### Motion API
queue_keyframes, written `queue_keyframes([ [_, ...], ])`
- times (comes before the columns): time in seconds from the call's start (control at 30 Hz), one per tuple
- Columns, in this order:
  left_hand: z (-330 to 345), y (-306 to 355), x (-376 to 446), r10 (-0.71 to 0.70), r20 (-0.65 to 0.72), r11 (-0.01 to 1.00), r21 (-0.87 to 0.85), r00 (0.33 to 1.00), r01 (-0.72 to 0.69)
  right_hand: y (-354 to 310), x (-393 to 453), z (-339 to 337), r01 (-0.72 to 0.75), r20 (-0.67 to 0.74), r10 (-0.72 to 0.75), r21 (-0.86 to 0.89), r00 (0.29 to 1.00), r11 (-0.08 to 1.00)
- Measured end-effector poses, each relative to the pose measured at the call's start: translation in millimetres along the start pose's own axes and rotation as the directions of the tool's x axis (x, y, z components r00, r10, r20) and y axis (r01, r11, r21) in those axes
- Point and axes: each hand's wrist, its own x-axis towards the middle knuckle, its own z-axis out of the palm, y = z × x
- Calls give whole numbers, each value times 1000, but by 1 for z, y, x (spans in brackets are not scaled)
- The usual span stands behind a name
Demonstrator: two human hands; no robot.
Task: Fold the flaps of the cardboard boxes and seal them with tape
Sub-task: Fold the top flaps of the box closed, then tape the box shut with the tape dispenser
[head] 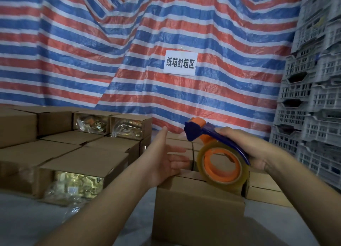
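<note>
A brown cardboard box [199, 209] stands right in front of me with its top flaps folded down. My right hand [245, 144] grips a blue and orange tape dispenser [219, 157] by its handle. Its clear tape roll hangs just above the box's top near the right end. My left hand [166, 157] is held out flat, fingers straight and palm toward the dispenser, above the box's left top edge. It holds nothing.
Several cardboard boxes [83, 161] are stacked to the left, some with open ends showing plastic-wrapped goods. More flat boxes [263, 188] lie behind on the right. Grey plastic crates [313, 98] tower at the right. A striped tarp [110, 52] with a white sign [180, 62] hangs behind.
</note>
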Motion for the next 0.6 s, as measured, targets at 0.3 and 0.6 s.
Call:
queue_keyframes([
  [0.3,2,11,-2,23,-51,997,-72,998,-27,-2,8,-3,10,85,-4,-67,996,998],
  [0.6,9,17,-1,11,-62,999,-51,998,-14,-6,12,0,30,87,-17,-141,996,990],
])
